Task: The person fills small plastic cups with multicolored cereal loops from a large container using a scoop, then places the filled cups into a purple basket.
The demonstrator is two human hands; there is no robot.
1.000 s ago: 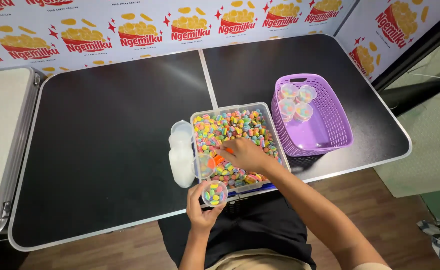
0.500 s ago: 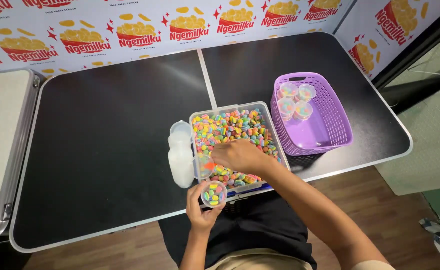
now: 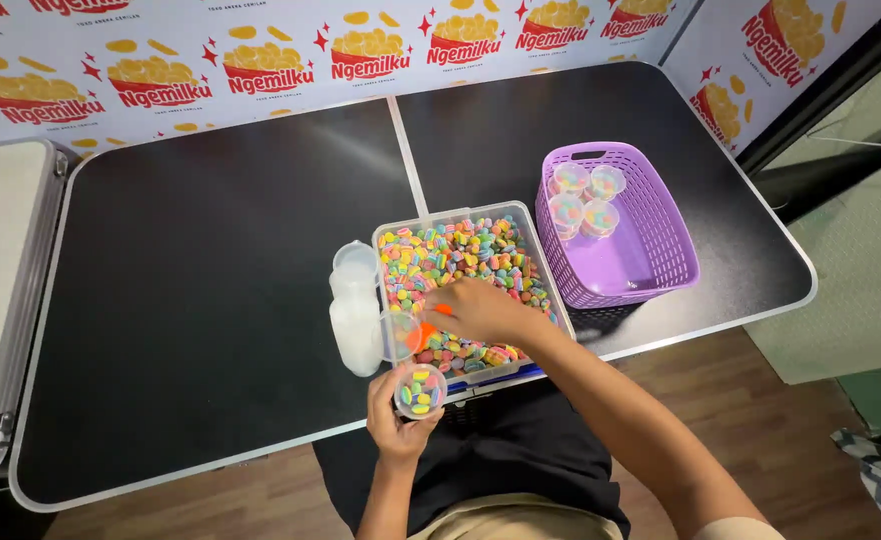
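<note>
Nearest, at the desk's near edge, the left hand has its fingers curled round a small clear cup, partly filled with pastel candies. It would be best kept level and tucked just under the bin's lip, so nothing spills. Just beyond, the right hand has its fingers closed narrowly on an orange scoop inside the clear candy bin; short, shallow scoops seem wise. Further, toward the right edge, a purple basket holds four filled cups.
</note>
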